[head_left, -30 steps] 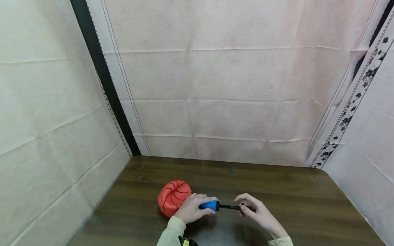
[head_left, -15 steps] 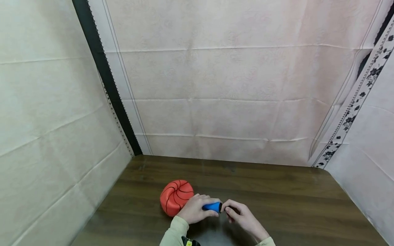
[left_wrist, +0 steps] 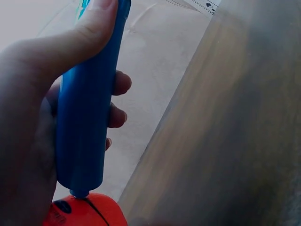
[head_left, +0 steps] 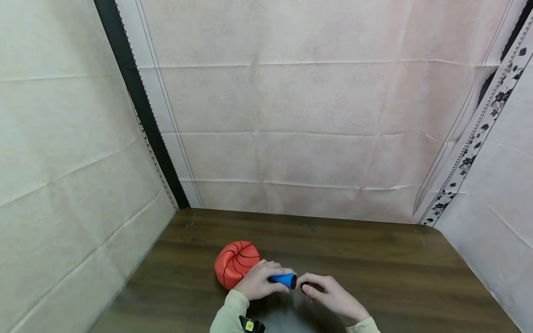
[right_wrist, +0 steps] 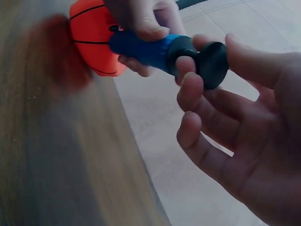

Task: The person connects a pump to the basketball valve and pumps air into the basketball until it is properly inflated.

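My left hand (head_left: 259,282) grips the blue barrel of a hand pump (head_left: 283,280), thumb along its side in the left wrist view. The barrel's narrow tip meets a soft, partly deflated orange-red basketball (head_left: 236,264) with black seam lines, its surface puckered into folds. In the right wrist view, my right hand (right_wrist: 249,113) holds the pump's round black knob (right_wrist: 214,66) between thumb and fingers, other fingers loosely bent. The knob sits close to the black end cap of the barrel, and little of the rod shows. The ball lies left of my left hand.
A dark wood-patterned table (head_left: 354,249) lies under both hands. Pale cloth curtains (head_left: 291,115) hang behind it and at both sides. A black strap device with a yellow mark (head_left: 250,325) sits on my left wrist.
The right hand has moved left, pushing the knob and black rod in toward the barrel; the long rod seen a second ago is now mostly inside. The left hand and ball stay nearly in place.
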`<act>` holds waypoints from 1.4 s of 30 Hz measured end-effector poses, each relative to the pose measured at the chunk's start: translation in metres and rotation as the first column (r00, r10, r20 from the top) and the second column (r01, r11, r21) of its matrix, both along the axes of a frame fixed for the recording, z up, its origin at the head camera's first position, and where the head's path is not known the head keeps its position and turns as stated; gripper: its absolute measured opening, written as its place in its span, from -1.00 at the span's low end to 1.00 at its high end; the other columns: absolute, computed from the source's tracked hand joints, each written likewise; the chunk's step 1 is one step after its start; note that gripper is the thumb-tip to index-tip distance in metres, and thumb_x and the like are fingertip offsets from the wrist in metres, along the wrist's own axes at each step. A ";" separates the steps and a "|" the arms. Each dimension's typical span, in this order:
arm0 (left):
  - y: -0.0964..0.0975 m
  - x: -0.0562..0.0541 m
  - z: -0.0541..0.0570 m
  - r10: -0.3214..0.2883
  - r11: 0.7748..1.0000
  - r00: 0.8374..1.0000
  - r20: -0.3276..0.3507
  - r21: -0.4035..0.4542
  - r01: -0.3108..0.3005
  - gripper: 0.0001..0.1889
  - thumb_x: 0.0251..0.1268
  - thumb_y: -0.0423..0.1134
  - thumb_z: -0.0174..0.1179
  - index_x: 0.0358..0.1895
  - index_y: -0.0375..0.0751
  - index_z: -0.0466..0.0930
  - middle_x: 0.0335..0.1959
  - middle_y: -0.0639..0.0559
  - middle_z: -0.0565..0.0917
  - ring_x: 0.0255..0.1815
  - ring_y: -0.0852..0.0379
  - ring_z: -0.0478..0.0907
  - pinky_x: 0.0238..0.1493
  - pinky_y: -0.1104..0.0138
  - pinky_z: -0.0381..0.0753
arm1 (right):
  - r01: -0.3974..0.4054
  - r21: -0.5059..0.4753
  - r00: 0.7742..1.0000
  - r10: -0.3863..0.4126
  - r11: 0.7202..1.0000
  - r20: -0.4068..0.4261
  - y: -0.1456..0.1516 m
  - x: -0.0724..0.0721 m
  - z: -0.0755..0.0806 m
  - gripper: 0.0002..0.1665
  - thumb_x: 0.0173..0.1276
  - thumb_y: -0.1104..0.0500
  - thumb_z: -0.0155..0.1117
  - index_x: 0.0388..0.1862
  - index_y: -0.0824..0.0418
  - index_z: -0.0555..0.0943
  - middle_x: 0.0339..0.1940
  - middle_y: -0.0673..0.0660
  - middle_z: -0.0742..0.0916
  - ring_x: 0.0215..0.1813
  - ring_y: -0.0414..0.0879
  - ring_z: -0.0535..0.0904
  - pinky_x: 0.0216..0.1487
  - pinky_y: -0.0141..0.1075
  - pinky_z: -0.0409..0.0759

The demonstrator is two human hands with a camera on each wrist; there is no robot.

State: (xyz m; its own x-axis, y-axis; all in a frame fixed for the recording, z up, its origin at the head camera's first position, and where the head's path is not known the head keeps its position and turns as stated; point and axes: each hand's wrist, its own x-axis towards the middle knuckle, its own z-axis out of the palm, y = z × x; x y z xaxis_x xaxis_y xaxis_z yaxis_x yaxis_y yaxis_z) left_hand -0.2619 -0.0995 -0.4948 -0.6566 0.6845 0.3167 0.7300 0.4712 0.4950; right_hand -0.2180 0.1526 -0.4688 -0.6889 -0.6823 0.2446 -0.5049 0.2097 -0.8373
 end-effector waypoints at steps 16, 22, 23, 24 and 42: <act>-0.009 0.002 0.002 0.037 0.993 0.998 0.057 0.109 -0.043 -0.56 0.27 0.14 0.18 0.23 0.31 0.51 -0.15 0.26 0.66 -0.17 0.38 0.47 -0.04 0.40 0.38 | -0.078 -0.128 0.995 0.084 0.989 0.046 0.033 0.009 0.026 -0.77 0.51 0.36 -0.06 -0.05 0.21 0.55 -0.45 0.30 0.56 -0.54 -0.01 0.42 -0.55 -0.31 0.49; -0.009 0.003 0.003 0.032 0.992 0.997 0.070 0.118 -0.040 -0.53 0.29 0.16 0.16 0.24 0.18 0.53 -0.13 0.25 0.67 -0.16 0.39 0.48 -0.04 0.40 0.39 | -0.104 -0.199 0.990 0.120 0.975 0.074 0.033 0.010 0.025 -0.74 0.50 0.43 -0.10 -0.05 0.26 0.54 -0.46 0.33 0.55 -0.58 0.02 0.40 -0.59 -0.32 0.48; -0.009 0.003 0.003 0.033 0.992 0.997 0.068 0.116 -0.041 -0.53 0.29 0.15 0.16 0.23 0.17 0.54 -0.14 0.25 0.67 -0.17 0.39 0.47 -0.04 0.40 0.38 | -0.106 -0.206 0.989 0.124 0.973 0.077 0.033 0.010 0.025 -0.75 0.50 0.43 -0.10 -0.05 0.27 0.53 -0.46 0.33 0.55 -0.57 0.03 0.40 -0.60 -0.32 0.48; -0.009 0.003 0.003 0.034 0.993 0.997 0.066 0.114 -0.042 -0.53 0.28 0.15 0.17 0.23 0.17 0.54 -0.15 0.25 0.66 -0.18 0.39 0.47 -0.05 0.41 0.38 | -0.097 -0.206 0.989 0.117 0.974 0.090 0.033 0.010 0.024 -0.76 0.49 0.43 -0.08 -0.06 0.26 0.54 -0.46 0.33 0.54 -0.57 0.04 0.40 -0.59 -0.33 0.48; -0.007 0.002 0.006 0.063 0.994 0.995 0.077 0.090 -0.070 -0.55 0.29 0.15 0.16 0.24 0.27 0.51 -0.08 0.23 0.68 -0.08 0.34 0.50 0.02 0.32 0.42 | -0.056 -0.217 0.996 0.071 0.974 0.061 0.028 0.007 0.022 -0.87 0.46 0.41 0.02 -0.16 0.26 0.51 -0.54 0.30 0.51 -0.60 0.07 0.36 -0.66 -0.23 0.39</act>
